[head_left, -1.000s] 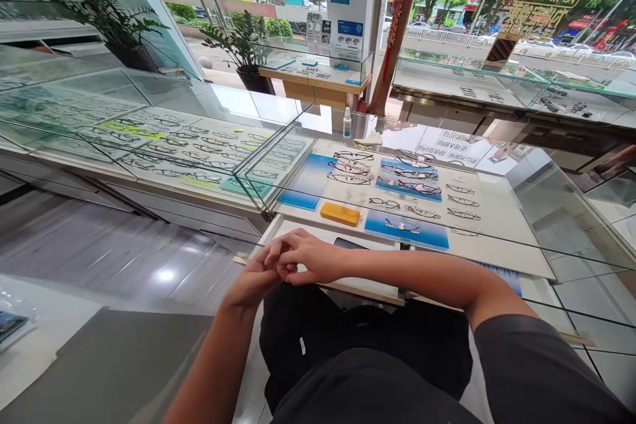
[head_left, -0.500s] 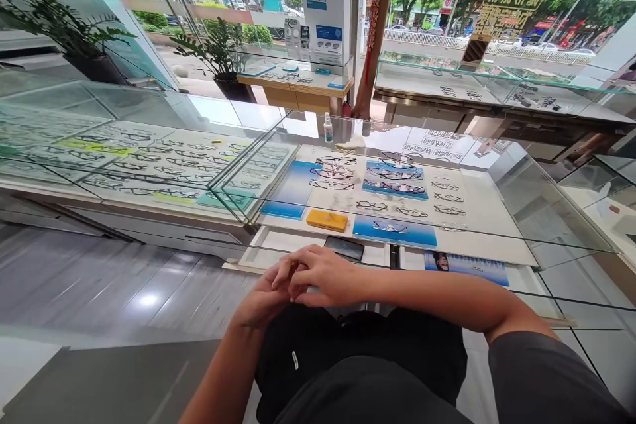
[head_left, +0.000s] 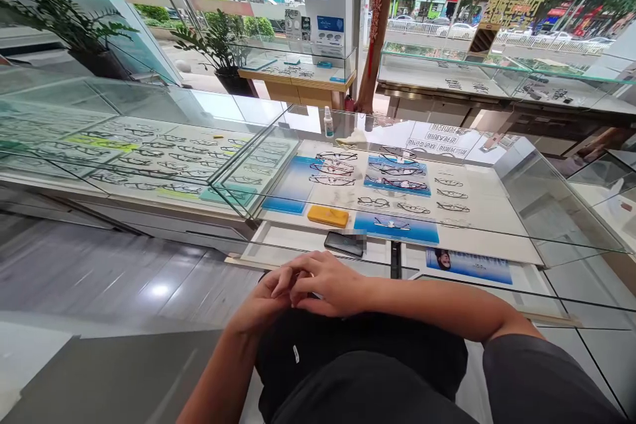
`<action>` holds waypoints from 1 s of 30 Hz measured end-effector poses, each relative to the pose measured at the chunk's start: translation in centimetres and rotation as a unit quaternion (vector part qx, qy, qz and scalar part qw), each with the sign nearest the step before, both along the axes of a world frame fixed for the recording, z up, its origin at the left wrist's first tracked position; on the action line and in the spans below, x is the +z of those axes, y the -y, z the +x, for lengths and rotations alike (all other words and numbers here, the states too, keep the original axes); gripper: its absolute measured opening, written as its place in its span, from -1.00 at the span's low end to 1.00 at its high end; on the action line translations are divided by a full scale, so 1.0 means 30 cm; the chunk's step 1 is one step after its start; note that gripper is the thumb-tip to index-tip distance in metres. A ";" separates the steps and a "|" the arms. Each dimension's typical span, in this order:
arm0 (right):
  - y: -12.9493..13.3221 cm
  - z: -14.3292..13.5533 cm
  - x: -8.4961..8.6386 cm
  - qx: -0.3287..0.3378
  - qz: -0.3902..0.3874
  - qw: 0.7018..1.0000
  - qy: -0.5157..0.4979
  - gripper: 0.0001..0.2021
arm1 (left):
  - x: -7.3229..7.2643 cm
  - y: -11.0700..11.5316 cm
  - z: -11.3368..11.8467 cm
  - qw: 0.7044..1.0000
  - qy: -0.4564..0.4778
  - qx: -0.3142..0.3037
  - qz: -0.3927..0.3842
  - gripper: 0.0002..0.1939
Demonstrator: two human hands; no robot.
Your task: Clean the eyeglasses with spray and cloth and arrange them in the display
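My left hand (head_left: 264, 298) and my right hand (head_left: 330, 285) rest together above my lap, at the front edge of the glass counter. Their fingers are curled and loosely interlaced, touching one another, and no object shows between them. Just beyond them a black phone (head_left: 344, 244) lies in the open white drawer. A yellow glasses case (head_left: 328, 215) is behind the phone, inside the glass case. To its right, a rimless pair of glasses (head_left: 392, 224) sits on a blue card (head_left: 422, 230).
Several rows of glasses (head_left: 332, 169) fill the display. A spray bottle (head_left: 328, 123) and a pale cloth (head_left: 351, 138) stand on the glass top. Another glass case (head_left: 163, 152) extends left. Potted plants (head_left: 218, 46) and further display cases are by the windows.
The camera view has shifted slightly. My hands remain together, with only a small change in how the fingers lie.
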State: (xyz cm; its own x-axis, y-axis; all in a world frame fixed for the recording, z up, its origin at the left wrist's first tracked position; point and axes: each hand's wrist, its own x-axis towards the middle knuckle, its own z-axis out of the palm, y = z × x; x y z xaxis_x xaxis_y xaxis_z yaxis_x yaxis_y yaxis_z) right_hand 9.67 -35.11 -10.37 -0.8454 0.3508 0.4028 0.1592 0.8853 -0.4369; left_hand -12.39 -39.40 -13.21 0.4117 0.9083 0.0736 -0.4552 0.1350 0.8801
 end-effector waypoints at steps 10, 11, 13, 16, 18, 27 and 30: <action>-0.007 -0.066 -0.046 0.017 0.018 1.000 0.002 -0.85 | -0.046 0.009 -0.090 0.996 -0.073 -0.001 0.059 -0.40; -0.010 -0.074 -0.053 0.021 0.022 1.000 0.003 -0.84 | -0.054 0.014 -0.101 0.995 -0.075 0.004 0.058 -0.40; -0.013 -0.089 -0.064 0.028 0.031 0.999 0.004 -0.81 | -0.066 0.026 -0.117 0.996 -0.074 0.016 0.050 -0.38; -0.016 -0.104 -0.082 0.036 0.047 0.998 0.005 -0.76 | -0.075 0.047 -0.128 0.996 -0.076 0.033 0.029 -0.35; -0.018 -0.109 -0.093 0.044 0.058 0.997 0.008 -0.75 | -0.078 0.056 -0.131 0.996 -0.083 0.039 0.017 -0.33; -0.036 -0.093 -0.118 0.042 0.077 0.996 0.001 -0.79 | -0.066 0.029 -0.100 0.998 -0.057 0.032 -0.019 -0.27; -0.043 -0.086 -0.128 0.038 0.089 0.995 -0.003 -0.80 | -0.053 0.012 -0.083 0.999 -0.041 0.016 -0.016 -0.24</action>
State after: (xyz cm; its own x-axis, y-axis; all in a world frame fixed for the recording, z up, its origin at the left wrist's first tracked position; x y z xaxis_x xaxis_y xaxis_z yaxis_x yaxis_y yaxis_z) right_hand 7.10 -33.83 -14.22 -0.8644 0.2088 0.4574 0.0875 0.9582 -0.2722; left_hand -14.89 -39.74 -14.79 0.3853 0.9227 0.0117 -0.3863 0.1498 0.9102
